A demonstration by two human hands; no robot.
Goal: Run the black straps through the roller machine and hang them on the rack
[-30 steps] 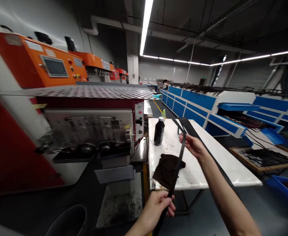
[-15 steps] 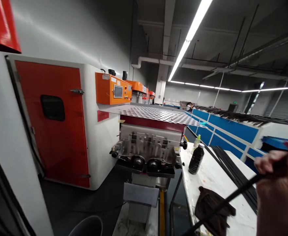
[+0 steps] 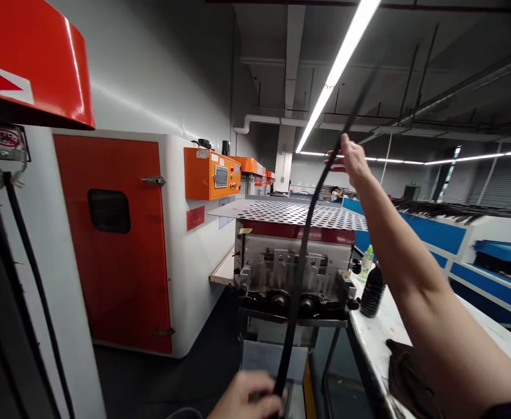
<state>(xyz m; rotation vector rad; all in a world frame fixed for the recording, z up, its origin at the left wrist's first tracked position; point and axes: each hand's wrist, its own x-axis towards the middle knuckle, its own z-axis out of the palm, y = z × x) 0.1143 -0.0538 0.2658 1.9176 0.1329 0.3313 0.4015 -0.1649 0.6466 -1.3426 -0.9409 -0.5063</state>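
A long black strap (image 3: 304, 244) runs steeply across the head view, its far end blurred above. Low in front, my left hand (image 3: 251, 398) is closed around its lower part. My right hand (image 3: 350, 157), arm stretched forward and up, pinches the same strap higher up between thumb and fingers. Behind the strap stands a machine (image 3: 273, 273) with metal guides and two dark rollers. A grey sheet full of holes (image 3: 290, 212) lies on top of this machine.
At right, a white table (image 3: 364, 343) holds a dark bottle (image 3: 373, 291), a green-capped bottle (image 3: 366, 265) and a brown cloth (image 3: 408, 372). An orange control box (image 3: 212, 174) and an orange door (image 3: 124, 250) are at left. A red hood (image 3: 32, 64) juts in at upper left.
My right hand has swung from the right edge up and toward the middle, raising the strap from a slant to near upright. My left hand has come into view. The camera has shifted left.
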